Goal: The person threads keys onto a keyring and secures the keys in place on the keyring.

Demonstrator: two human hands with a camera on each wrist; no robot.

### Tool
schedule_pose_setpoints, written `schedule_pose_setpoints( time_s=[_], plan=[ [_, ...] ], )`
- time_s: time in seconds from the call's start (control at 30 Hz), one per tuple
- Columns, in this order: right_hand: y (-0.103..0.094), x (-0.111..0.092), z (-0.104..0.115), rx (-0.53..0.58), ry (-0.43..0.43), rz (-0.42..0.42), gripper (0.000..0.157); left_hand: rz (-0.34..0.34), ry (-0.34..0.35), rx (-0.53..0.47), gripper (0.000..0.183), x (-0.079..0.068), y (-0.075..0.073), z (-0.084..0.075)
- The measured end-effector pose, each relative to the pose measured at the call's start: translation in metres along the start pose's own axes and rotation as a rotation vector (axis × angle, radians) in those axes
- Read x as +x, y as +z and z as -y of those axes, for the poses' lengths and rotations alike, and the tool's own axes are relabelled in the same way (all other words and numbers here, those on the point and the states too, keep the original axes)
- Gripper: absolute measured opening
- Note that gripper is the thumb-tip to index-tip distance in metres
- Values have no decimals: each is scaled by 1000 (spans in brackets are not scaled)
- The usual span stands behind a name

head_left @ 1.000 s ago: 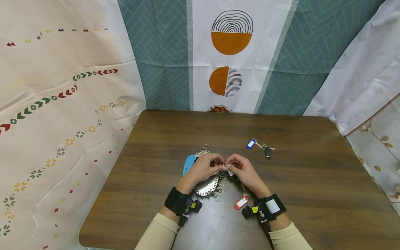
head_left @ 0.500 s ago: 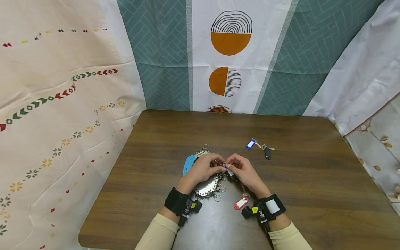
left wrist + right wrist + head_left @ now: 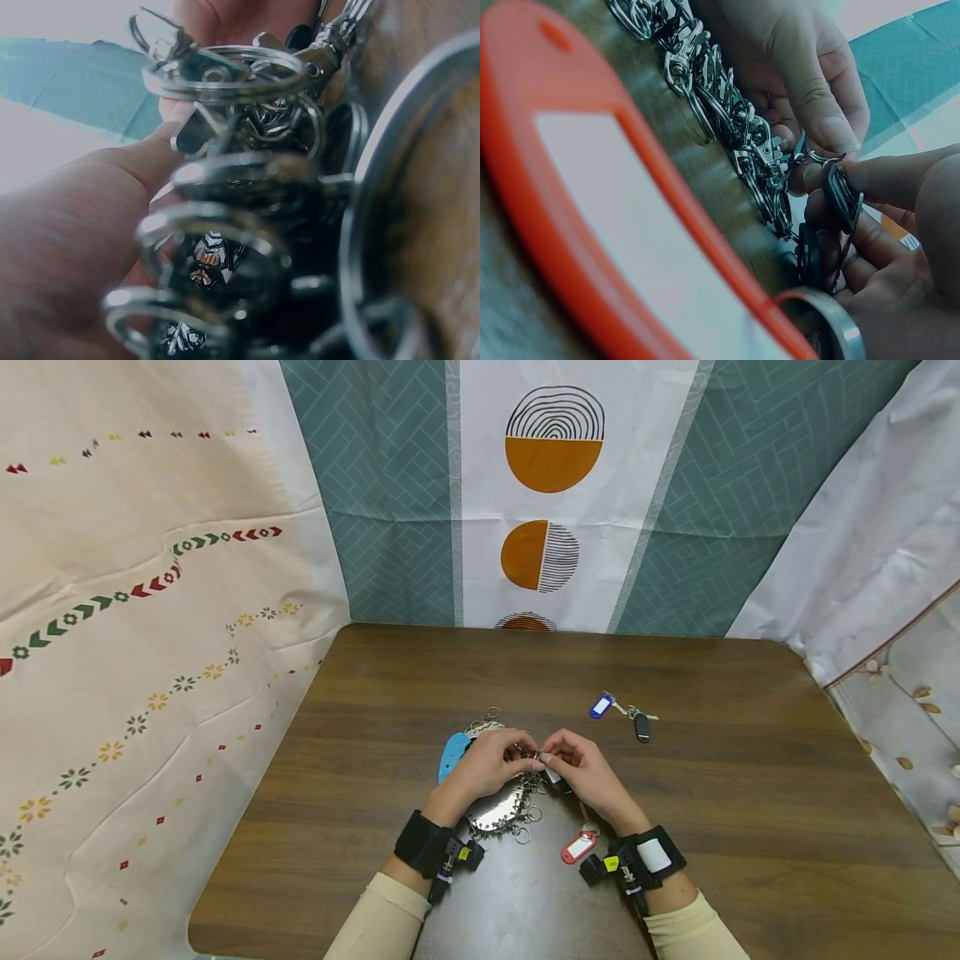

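In the head view my left hand (image 3: pixel 491 764) and right hand (image 3: pixel 588 774) meet over a shiny silver key holder (image 3: pixel 495 810), edged with several metal clips and split rings. My left thumb and fingers pinch a small clip (image 3: pixel 801 154) on its edge, seen in the right wrist view. My right hand pinches a black key tag (image 3: pixel 840 199) with a key (image 3: pixel 849 247) hanging beside it. The tag's ring touches or nearly touches the clip; whether it is hooked on, I cannot tell. Large split rings (image 3: pixel 225 75) fill the left wrist view and partly hide the left fingers.
A red key tag (image 3: pixel 579 847) with its key lies below my right hand. Farther back on the wooden table (image 3: pixel 420 677) lie a blue key tag (image 3: pixel 601 706) and a black key tag (image 3: pixel 642 727), each with a key. A light-blue piece (image 3: pixel 452 755) sits left of the holder.
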State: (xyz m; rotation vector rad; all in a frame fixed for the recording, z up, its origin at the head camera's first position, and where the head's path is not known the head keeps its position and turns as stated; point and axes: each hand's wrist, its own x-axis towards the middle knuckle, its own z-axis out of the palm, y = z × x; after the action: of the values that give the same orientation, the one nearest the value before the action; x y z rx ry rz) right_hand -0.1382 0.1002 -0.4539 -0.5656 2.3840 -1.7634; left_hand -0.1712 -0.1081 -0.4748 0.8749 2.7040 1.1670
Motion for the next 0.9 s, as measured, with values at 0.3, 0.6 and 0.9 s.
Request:
schedule_pose_setpoints(
  time_s=[0.3,0.6,0.9],
  plan=[
    [0,-1,0,-8,-3,-1,9,-4,4,4,23,0,0,1],
    [0,1,-7,-14,-6,0,8,-7,2,8,24,0,0,2],
    [0,7,-41,14,-34,-19,6,-15,33,-22,27,1,1,3]
  ],
)
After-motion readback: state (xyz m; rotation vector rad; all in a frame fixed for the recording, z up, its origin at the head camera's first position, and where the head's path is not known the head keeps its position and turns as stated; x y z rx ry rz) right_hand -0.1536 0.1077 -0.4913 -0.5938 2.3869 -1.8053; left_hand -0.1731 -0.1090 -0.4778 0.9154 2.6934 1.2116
